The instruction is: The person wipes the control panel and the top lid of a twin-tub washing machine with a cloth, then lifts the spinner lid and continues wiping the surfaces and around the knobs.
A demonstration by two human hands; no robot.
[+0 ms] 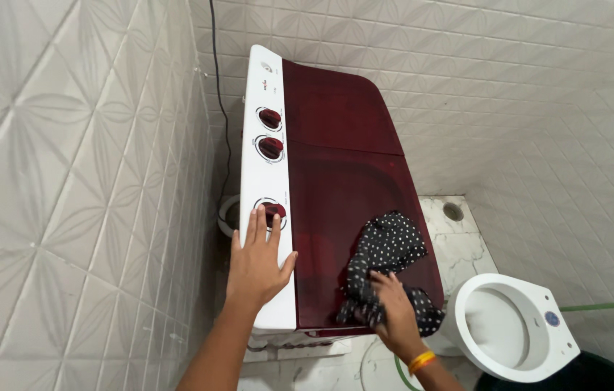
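My left hand (257, 262) lies flat, fingers spread, on the white control panel (265, 145) of the twin-tub washing machine (343, 166), fingertips touching the nearest red dial (272, 211). My right hand (392, 313) grips a black white-dotted cloth (386, 250) bunched on the dark red lid (343, 210). White toilet (513, 326) just beside.

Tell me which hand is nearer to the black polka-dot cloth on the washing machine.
Right. The right hand rests on the black polka-dot cloth, gripping it on the dark red lid. The left hand lies flat on the white control panel, by the lowest knob, apart from the cloth.
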